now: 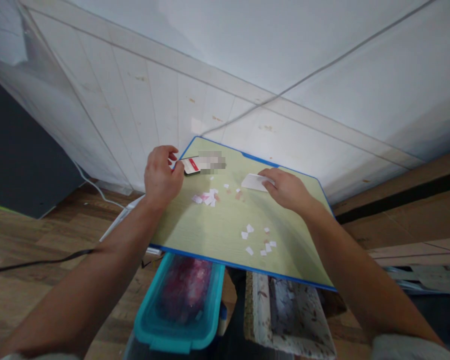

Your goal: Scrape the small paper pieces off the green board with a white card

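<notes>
My right hand grips a flat white rectangular piece, perhaps card or paper, by its right end, over the right half of a yellow-green table with a blue rim. My left hand is at the table's left edge, its fingers loosely curved and apart, with nothing seen in them. Its thumb comes close to a phone with a lit screen; whether they touch I cannot tell. Small white and pinkish paper scraps lie in a cluster left of centre. Several more loose scraps are scattered nearer the front edge.
Below the table's front edge stand a turquoise tub with reddish contents and a leaf-patterned box. A grey cable runs along the white panelled wall behind. Stacked cardboard is on the right, and a dark cabinet on the left.
</notes>
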`<state>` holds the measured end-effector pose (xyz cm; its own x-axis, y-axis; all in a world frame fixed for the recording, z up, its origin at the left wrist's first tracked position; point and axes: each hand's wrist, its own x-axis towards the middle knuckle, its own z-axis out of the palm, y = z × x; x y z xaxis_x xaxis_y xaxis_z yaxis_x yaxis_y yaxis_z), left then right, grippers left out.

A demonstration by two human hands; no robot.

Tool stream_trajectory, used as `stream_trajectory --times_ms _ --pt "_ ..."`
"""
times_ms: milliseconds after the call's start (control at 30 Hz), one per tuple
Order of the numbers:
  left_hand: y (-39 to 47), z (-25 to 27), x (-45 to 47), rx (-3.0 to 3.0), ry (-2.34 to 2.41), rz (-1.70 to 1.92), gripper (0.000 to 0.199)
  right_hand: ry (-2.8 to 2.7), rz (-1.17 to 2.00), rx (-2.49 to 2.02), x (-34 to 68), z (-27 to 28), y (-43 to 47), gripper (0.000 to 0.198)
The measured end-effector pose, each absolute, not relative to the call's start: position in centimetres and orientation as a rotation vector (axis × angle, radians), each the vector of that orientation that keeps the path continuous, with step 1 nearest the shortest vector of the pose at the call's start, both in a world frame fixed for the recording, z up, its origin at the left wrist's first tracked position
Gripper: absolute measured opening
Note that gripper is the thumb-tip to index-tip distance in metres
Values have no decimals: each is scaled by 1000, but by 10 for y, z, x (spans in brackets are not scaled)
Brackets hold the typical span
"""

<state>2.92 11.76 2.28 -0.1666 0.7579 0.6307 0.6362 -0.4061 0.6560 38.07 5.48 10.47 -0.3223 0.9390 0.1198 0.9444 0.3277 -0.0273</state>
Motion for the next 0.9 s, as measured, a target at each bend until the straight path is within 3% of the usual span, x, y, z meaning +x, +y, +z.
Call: stream_trajectory --times_ms 267,633,900 --pt "116 23 31 1959 1643 1634 32 -2390 -25 -1803 423 106 10 34" --pt "118 23 30 1970 1689 1627 30 -2412 -12 -1753 385 98 51 36" --pt "112 27 36 1941 1602 1512 22 -2275 90 -1853 451 89 -33 34"
